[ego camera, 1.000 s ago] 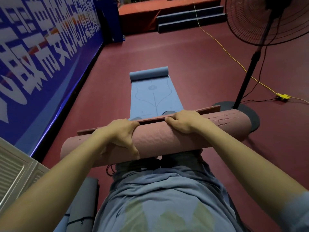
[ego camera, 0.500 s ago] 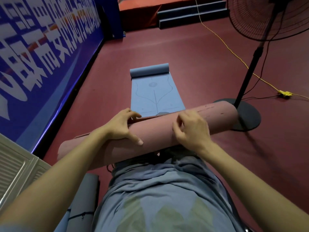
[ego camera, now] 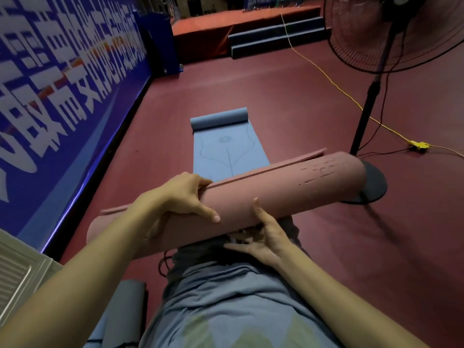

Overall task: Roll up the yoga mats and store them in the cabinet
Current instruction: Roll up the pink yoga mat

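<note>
A rolled pink yoga mat [ego camera: 296, 187] is held across my front at waist height, its loose outer edge showing along the top. My left hand [ego camera: 180, 197] grips the roll from above, fingers over the far side and thumb on the near face. My right hand [ego camera: 263, 237] is under the roll, palm up, thumb against its near face and fingers spread beneath it. On the red floor ahead lies a blue yoga mat [ego camera: 231, 151], flat with its far end curled into a small roll.
A standing fan [ego camera: 371, 101] with a round base is close on the right, with a yellow cable [ego camera: 334, 84] running across the floor. A blue banner wall [ego camera: 62, 79] runs along the left. White louvred cabinet panel [ego camera: 17, 275] and rolled grey mats [ego camera: 125, 310] sit at lower left.
My right hand has come off the top of the pink roll and gone underneath it. The roll's right end has risen and the view has tilted. My left hand keeps its grip.
</note>
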The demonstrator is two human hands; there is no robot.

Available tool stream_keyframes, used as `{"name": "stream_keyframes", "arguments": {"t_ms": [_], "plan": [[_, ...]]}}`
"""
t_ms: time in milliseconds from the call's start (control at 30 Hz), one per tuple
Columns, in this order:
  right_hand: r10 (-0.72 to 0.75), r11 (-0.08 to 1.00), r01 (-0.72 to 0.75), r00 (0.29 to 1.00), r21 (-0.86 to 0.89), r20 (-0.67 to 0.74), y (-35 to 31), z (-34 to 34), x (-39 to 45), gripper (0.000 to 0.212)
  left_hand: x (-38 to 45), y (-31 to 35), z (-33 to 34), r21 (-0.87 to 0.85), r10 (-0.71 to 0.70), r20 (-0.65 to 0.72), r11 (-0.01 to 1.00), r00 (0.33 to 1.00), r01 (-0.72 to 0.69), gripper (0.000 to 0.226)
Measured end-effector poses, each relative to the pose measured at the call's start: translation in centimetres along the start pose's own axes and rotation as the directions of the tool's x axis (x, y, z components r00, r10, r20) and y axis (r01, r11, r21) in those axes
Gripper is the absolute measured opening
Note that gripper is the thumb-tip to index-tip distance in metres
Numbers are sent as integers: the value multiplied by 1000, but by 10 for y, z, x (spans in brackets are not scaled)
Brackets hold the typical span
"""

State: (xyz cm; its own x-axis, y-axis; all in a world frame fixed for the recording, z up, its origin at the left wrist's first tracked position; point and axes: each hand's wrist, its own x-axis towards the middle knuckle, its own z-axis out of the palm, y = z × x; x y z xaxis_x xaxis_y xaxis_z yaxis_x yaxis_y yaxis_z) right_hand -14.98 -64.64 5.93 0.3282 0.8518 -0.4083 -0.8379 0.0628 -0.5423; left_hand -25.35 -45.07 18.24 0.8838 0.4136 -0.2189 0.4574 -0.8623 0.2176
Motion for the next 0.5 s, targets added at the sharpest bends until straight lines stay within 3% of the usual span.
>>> {"name": "stream_keyframes", "arguments": {"t_ms": [67,133,167,233,300,400,467,500], "plan": [[-141,989,144,985,-20,99,-11,19,4,87,-5,5,-17,-30,48,-155,998,987,-53,113],[-313,941,331,932,-77,181,-34,40,10,72,-8,14,-39,-224,59,-296,966,953,-129,109],[-404,897,430,893,-108,197,-50,49,12,68,-7,19,-53,-237,79,-360,956,930,-173,105],[-581,766,617,784,-180,217,-82,61,17,56,2,30,-78,-117,133,-447,972,885,-205,98],[-684,577,753,658,-317,316,-111,65,21,44,19,38,-95,-96,129,-450,977,884,-191,109],[-744,247,795,522,-554,417,-132,51,36,60,44,49,-100,-95,235,-392,951,889,-294,137],[-784,110,696,499,-709,369,-130,28,53,73,61,45,-82,-73,342,-375,916,862,-396,117],[-774,100,634,534,-767,340,-125,12,66,76,70,39,-69,-126,337,-365,906,868,-404,96]]}}
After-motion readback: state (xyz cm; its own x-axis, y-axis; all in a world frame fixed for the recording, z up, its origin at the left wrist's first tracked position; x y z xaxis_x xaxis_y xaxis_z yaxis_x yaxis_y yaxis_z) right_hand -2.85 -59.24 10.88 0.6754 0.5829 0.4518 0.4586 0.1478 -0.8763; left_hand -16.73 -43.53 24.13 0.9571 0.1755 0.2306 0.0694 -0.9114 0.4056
